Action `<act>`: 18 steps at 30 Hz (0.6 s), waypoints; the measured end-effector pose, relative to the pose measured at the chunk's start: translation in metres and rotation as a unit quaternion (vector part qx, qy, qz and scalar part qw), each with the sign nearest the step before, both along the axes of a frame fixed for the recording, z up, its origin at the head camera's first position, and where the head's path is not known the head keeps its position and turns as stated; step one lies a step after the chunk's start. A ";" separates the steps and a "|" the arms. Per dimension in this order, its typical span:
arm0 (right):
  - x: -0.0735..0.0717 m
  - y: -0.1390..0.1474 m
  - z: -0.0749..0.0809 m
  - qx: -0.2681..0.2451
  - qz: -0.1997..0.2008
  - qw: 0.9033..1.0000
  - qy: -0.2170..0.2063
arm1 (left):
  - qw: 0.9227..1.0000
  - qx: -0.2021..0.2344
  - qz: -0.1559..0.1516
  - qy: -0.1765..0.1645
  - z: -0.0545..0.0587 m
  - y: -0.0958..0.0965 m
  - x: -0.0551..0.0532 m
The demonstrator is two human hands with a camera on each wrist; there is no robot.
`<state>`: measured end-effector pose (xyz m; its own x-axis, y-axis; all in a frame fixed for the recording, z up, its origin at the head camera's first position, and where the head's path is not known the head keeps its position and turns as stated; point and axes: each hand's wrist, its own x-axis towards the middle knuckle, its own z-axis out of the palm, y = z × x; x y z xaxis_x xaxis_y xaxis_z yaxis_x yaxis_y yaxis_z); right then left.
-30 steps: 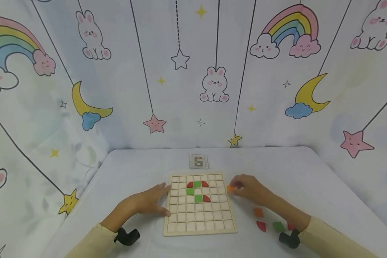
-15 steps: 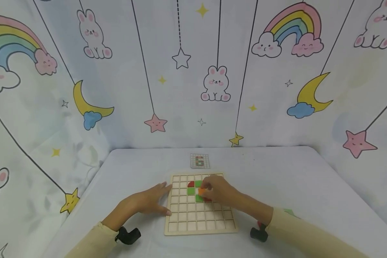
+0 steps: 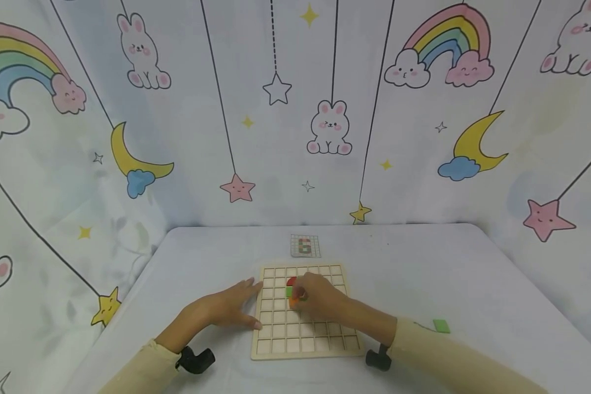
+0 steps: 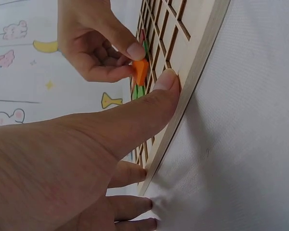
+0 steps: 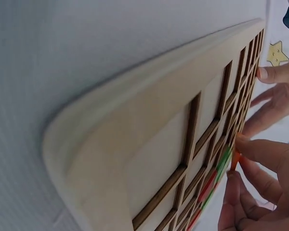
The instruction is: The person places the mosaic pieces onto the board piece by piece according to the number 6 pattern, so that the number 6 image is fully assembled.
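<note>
A wooden grid board (image 3: 280, 355) lies on the white table. My left hand (image 3: 226, 305) rests along its left edge, fingers fairly straight and thumb (image 4: 166, 84) on the rim. Between thumb and fingertips my right hand (image 3: 322, 298) pinches an orange tile (image 4: 140, 72), held tilted at the cells in the upper middle of the grid. Left of these fingers a red quarter-round tile (image 3: 291, 281) and a green square tile (image 3: 289, 292) sit in cells. More red and green tiles show in the right wrist view; in the head view my right hand covers them.
Behind the board lies a small pattern card (image 3: 305, 246) showing a 6-like figure. A loose green tile (image 3: 441, 326) lies right of the board, beside my right sleeve (image 3: 453, 355), which hides the table there. A printed curtain (image 3: 202, 109) hangs behind.
My right hand has carried the orange tile leftward from beside the board to over the grid, and the tile is now lower at the grid. My left hand stays at the edge.
</note>
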<state>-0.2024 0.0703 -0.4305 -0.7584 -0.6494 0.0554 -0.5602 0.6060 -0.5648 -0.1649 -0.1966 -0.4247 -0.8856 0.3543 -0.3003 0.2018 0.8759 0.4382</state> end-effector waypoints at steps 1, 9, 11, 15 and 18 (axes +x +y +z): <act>0.000 0.000 0.000 -0.001 0.007 1.000 0.006 | 1.000 0.001 0.000 0.000 0.000 0.000 0.000; -0.001 -0.001 -0.005 -0.010 0.023 1.000 0.001 | 1.000 0.002 0.003 -0.003 0.001 0.000 0.001; -0.002 -0.002 -0.006 -0.007 0.019 1.000 -0.001 | 1.000 0.001 0.004 -0.003 0.001 0.000 0.001; -0.003 -0.004 -0.008 0.011 0.009 1.000 0.007 | 1.000 -0.002 0.005 -0.005 0.002 0.001 0.001; -0.003 -0.005 -0.008 0.020 0.005 1.000 0.013 | 1.000 -0.001 0.006 -0.008 0.002 0.001 0.001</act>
